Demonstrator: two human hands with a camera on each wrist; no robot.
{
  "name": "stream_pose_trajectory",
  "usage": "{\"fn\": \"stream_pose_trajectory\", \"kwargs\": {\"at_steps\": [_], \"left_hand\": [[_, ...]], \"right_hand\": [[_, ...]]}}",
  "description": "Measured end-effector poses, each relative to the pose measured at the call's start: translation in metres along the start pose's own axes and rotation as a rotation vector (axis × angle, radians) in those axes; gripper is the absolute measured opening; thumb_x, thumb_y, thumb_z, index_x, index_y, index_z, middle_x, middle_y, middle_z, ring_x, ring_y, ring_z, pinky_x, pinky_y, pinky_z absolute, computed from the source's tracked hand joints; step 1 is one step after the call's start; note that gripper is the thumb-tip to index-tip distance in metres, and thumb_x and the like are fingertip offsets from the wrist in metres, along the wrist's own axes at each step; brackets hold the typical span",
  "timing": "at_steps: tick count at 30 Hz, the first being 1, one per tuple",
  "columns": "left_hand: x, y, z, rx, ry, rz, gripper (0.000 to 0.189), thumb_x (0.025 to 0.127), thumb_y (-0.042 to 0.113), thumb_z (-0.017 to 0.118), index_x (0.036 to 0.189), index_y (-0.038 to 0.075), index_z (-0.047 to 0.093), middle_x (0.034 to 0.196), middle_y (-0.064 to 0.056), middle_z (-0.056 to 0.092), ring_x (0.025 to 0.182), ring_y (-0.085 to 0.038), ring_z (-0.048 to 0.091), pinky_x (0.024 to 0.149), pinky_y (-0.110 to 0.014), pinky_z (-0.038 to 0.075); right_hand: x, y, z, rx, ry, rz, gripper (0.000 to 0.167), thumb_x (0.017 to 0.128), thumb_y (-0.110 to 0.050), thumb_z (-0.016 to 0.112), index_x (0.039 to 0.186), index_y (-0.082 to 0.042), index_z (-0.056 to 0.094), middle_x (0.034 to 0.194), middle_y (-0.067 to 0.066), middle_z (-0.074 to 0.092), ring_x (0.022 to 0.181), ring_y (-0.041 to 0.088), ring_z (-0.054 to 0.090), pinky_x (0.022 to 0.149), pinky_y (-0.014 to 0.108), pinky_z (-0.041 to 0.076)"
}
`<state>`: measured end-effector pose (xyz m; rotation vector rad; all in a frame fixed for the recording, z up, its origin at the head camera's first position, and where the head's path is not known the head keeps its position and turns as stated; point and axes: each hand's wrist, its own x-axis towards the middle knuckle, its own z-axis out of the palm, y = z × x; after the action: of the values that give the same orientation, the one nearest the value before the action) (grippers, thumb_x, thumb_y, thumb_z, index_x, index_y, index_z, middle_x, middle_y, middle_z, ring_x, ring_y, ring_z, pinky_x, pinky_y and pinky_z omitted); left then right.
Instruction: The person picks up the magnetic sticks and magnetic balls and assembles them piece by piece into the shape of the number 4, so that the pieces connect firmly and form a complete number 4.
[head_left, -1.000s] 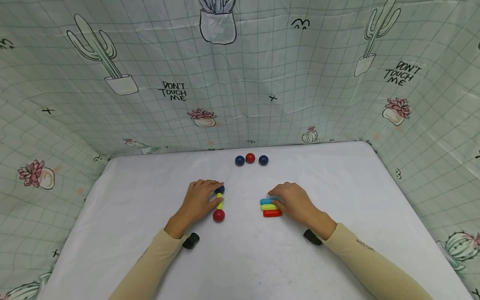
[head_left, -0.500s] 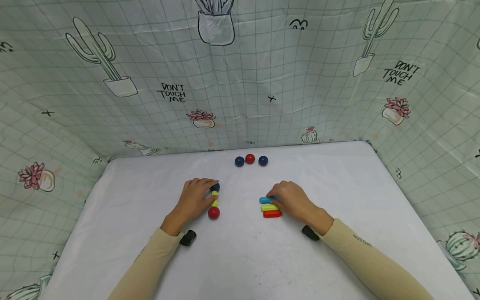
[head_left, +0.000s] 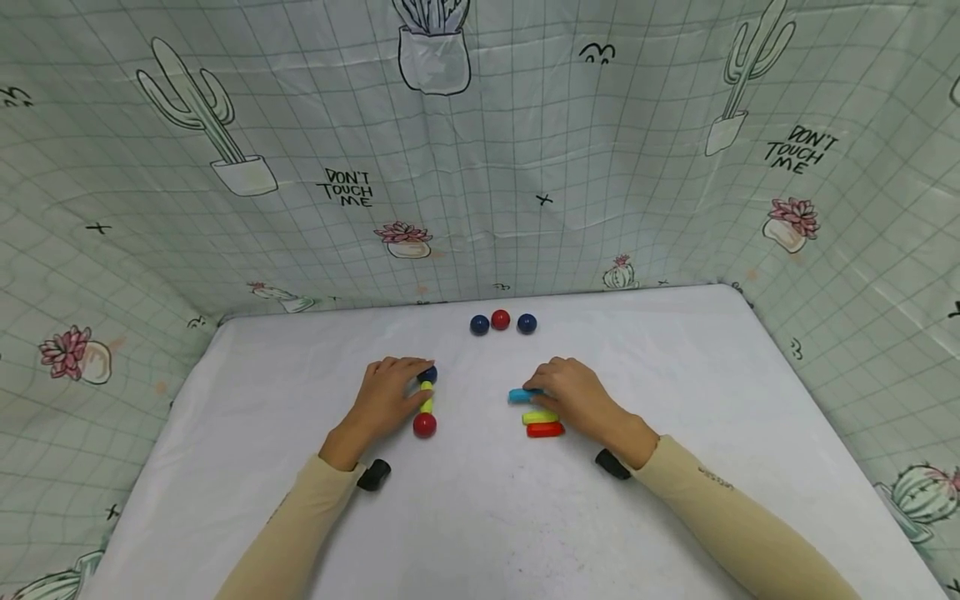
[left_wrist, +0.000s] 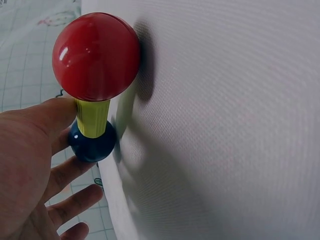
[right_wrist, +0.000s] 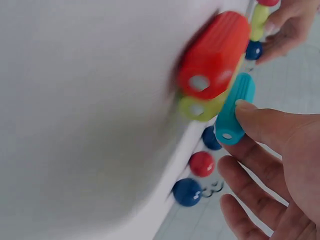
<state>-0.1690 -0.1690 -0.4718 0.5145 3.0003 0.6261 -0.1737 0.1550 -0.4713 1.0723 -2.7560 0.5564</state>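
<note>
My left hand [head_left: 384,402] pinches a joined piece on the white table: a yellow-green rod [left_wrist: 92,120] with a red ball [left_wrist: 96,56] at the near end and a dark blue ball [left_wrist: 93,146] at the far end. The thumb lies along the rod and the fingertips reach the blue ball. In my right hand [head_left: 579,397], thumb and forefinger pinch a light blue rod [right_wrist: 233,112] with a hole in its end; the other fingers are spread apart. Just nearer lie a yellow-green rod [head_left: 538,417] and a red rod [head_left: 545,430], side by side.
At the back of the white table [head_left: 480,517] a blue ball [head_left: 479,325], a red ball [head_left: 500,320] and another blue ball [head_left: 527,324] sit in a row. A cloth printed with cacti [head_left: 480,167] hangs behind and along both sides.
The right hand has taken hold of the light blue rod and moved it left and away from the other two rods. The left hand has shifted slightly left with its ball-and-rod piece.
</note>
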Motion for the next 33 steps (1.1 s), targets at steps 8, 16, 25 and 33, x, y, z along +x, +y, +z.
{"fn": "stream_pose_trajectory", "kwargs": {"at_steps": [8, 16, 25, 33], "left_hand": [[0.000, 0.001, 0.000, 0.008, -0.002, -0.009, 0.050, 0.098, 0.022, 0.078, 0.144, 0.008, 0.065, 0.145, -0.013, 0.065, 0.131, -0.036, 0.055, 0.113, -0.061, 0.036], [0.000, 0.001, 0.001, 0.014, -0.007, -0.020, 0.051, 0.098, 0.023, 0.078, 0.145, 0.009, 0.064, 0.145, -0.012, 0.064, 0.132, -0.035, 0.055, 0.115, -0.061, 0.035], [0.000, 0.001, 0.000, 0.023, -0.009, -0.012, 0.052, 0.098, 0.025, 0.078, 0.146, 0.009, 0.064, 0.145, -0.012, 0.064, 0.132, -0.036, 0.055, 0.114, -0.062, 0.035], [0.000, 0.000, 0.001, 0.022, 0.002, 0.003, 0.051, 0.099, 0.024, 0.078, 0.145, 0.009, 0.064, 0.145, -0.012, 0.065, 0.132, -0.036, 0.055, 0.114, -0.062, 0.035]], "right_hand": [[0.009, -0.028, 0.010, -0.012, 0.068, -0.130, 0.021, 0.082, -0.006, 0.091, 0.101, -0.007, 0.083, 0.093, 0.000, 0.078, 0.089, 0.020, 0.070, 0.081, 0.034, 0.057], [0.017, -0.053, 0.027, -0.005, 0.076, -0.179, 0.017, 0.084, -0.011, 0.090, 0.100, -0.012, 0.084, 0.092, -0.003, 0.077, 0.088, 0.016, 0.068, 0.079, 0.030, 0.055], [0.026, -0.069, 0.035, 0.013, 0.051, -0.141, 0.017, 0.086, -0.012, 0.089, 0.102, -0.012, 0.084, 0.094, -0.003, 0.078, 0.091, 0.017, 0.069, 0.083, 0.032, 0.056], [0.031, -0.073, 0.042, 0.026, 0.011, -0.120, 0.018, 0.088, -0.016, 0.088, 0.106, -0.012, 0.084, 0.096, -0.002, 0.078, 0.092, 0.017, 0.069, 0.082, 0.030, 0.054]]}}
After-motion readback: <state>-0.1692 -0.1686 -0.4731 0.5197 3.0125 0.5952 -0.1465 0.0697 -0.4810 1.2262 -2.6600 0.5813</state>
